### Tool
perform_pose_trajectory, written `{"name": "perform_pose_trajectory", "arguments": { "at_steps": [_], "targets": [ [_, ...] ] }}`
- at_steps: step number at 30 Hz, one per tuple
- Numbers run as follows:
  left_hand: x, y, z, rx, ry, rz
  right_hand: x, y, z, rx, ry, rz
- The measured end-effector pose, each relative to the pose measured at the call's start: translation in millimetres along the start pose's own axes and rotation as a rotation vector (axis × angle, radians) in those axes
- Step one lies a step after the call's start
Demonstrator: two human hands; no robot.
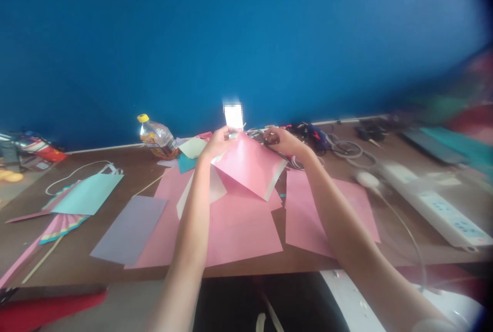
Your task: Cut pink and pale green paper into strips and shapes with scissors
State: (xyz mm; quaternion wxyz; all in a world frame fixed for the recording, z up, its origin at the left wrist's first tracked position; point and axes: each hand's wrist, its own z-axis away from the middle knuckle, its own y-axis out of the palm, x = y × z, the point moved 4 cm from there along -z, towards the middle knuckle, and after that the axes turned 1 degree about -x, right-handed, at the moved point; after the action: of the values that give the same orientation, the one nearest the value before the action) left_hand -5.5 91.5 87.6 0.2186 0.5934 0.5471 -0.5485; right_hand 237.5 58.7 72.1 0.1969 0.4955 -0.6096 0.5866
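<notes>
My left hand (221, 142) pinches the upper corner of a pink paper sheet (250, 165), which is raised above the table and bent. Along two of the sheet's edges runs a pale strip. My right hand (284, 142) is just beyond the sheet's right edge, its fingers curled in; whatever may be between the fingertips is too small to make out. Under the raised sheet lie a larger pink sheet (242, 239) and a pale cream piece (217, 188). Another pink sheet (304, 214) lies partly beneath my right forearm.
A yellow-capped bottle (157, 136) leans at the back left, near a bright phone-like screen (233, 115). Left are a lilac sheet (131, 229), a light blue sheet (88, 193) and a pleated paper fan (63, 225). Cables (350, 152) and a power strip (442, 214) are right.
</notes>
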Motion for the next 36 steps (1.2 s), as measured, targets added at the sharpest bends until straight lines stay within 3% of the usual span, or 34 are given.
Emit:
{"name": "perform_pose_trajectory", "arguments": {
  "at_steps": [18,26,32,36],
  "targets": [
    [-2,1.9,2,0.02,-0.023,0.005,5,4,2,-0.023,0.05,-0.048],
    [3,3.9,3,0.073,-0.02,0.002,-4,2,-1,-0.077,-0.014,-0.033],
    [33,17.3,1,0.237,-0.1,-0.114,-16,5,-6,-0.175,0.054,-0.042],
    [45,32.6,-2,0.357,-0.08,-0.17,-35,19,-13,-0.188,0.139,-0.076]
  ]
}}
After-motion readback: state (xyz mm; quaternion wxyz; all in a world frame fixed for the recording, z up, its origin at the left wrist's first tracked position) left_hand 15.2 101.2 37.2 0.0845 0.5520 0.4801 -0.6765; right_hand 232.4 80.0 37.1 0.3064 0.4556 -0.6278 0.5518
